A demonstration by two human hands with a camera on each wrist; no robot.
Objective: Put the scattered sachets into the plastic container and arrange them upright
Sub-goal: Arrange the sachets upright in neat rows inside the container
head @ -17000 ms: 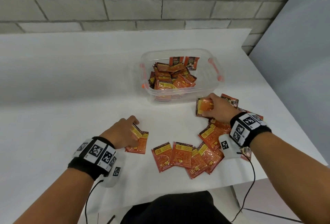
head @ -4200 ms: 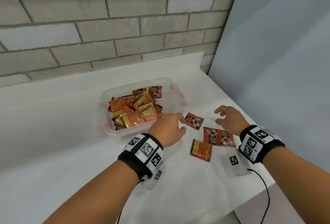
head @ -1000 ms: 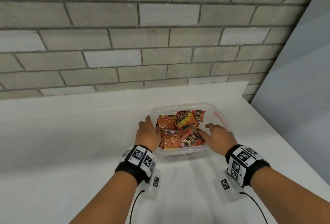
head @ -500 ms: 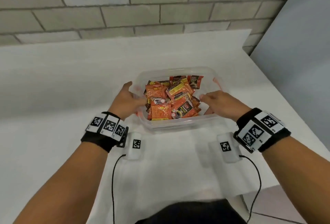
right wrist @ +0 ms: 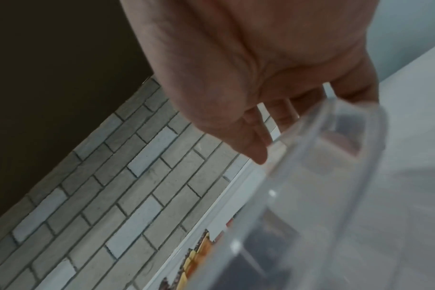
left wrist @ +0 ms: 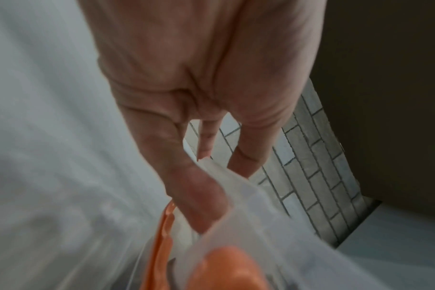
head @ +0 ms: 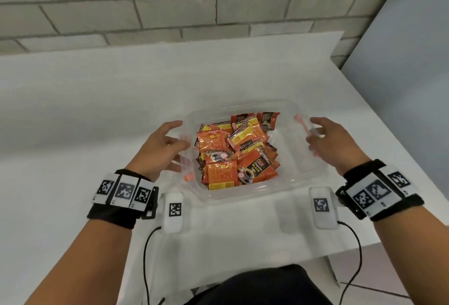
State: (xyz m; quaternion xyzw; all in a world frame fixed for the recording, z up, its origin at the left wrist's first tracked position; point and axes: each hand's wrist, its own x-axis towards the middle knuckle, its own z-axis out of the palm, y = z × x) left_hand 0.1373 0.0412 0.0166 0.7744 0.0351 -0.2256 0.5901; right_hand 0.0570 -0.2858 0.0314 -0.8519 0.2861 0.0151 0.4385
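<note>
Both my hands grip the plastic container on the bench: left hand and right hand curled round its sides. Sachets lie jumbled inside; I'd steady it, then stand them upright.

Clear glossy plastic container between both hands, orange plastic clips (smooth). Sachets inside: shiny crinkled foil-like film. Table under hands matt white; wall beyond, rough brick.

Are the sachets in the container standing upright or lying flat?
Mostly lying jumbled: the sachets overlap at mixed angles in the container; two at the far wall seem upright.
</note>
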